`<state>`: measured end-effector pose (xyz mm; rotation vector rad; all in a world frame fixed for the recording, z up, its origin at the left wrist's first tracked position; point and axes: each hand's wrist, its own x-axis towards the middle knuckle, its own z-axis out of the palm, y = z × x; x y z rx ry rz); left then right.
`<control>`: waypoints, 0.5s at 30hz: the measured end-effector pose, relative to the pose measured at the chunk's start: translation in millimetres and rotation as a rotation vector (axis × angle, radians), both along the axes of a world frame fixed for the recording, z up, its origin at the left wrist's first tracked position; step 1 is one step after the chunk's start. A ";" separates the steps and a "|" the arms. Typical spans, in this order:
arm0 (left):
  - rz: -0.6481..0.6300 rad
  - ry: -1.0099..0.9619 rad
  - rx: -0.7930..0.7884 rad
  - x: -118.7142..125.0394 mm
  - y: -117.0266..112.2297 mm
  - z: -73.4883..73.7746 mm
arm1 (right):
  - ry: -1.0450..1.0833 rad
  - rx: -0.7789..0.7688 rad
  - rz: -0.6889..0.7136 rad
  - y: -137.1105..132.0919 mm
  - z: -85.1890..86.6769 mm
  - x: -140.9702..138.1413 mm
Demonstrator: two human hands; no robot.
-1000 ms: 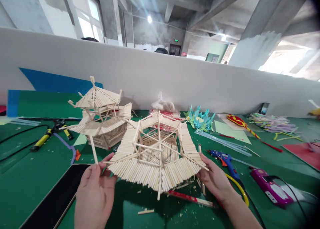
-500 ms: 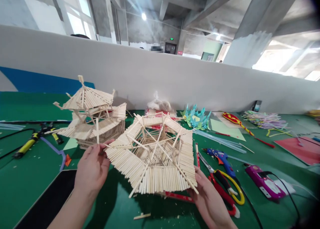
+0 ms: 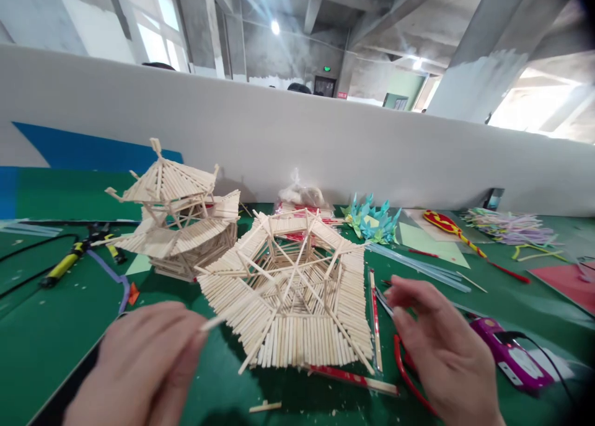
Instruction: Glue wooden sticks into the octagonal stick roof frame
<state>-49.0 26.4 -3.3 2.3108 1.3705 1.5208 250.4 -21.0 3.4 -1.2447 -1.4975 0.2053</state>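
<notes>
The left hand (image 3: pixel 139 367) is pinching a thin wooden stick (image 3: pixel 211 322) beside the stick-built hexagonal roof (image 3: pixel 290 292). The right hand (image 3: pixel 441 351) is hovering loosely open, holding nothing, over red-handled scissors (image 3: pixel 402 364), hiding most of them.

Item count, work surface

Two stick-built models: roof frame (image 3: pixel 290 302), tiered pavilion (image 3: pixel 179 218). Two hands: left hand (image 3: pixel 139 367), right hand (image 3: pixel 441 345). One purple glue gun (image 3: pixel 504 351).

I see a craft workshop in a bare industrial hall: raw concrete beams and columns overhead, a green work table (image 3: pixel 41 345) behind a white partition (image 3: pixel 297 141), strewn with stick-built model pavilions (image 3: pixel 176 215), folded paper shapes (image 3: pixel 374 221), a pink glue gun (image 3: pixel 504 351) and yellow-handled pliers (image 3: pixel 69 261).
</notes>
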 end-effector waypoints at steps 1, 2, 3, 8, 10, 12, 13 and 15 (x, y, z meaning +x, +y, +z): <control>-0.071 0.151 0.071 5.4 -2.0 2.9 | -0.126 0.072 0.067 4.0 8.1 -8.6; -0.103 0.246 0.122 11.1 -2.8 4.8 | -0.237 0.110 0.125 8.5 14.5 -16.7; -0.130 0.313 0.155 16.4 -2.6 6.0 | -0.319 0.129 0.173 13.5 19.3 -23.6; -0.201 0.346 0.162 34.4 4.7 10.9 | -0.453 0.084 0.322 37.8 21.7 -34.6; -0.229 0.337 0.116 38.2 8.8 14.3 | -0.457 0.092 0.350 45.1 18.5 -31.1; -0.260 0.335 0.095 40.5 13.5 16.8 | -0.462 0.099 0.358 50.6 16.0 -25.9; -0.274 0.337 0.099 40.9 16.3 17.4 | -0.468 0.099 0.358 52.6 15.1 -22.9; -0.280 0.343 0.135 39.9 22.7 16.5 | -0.491 0.105 0.342 55.2 13.7 -16.8</control>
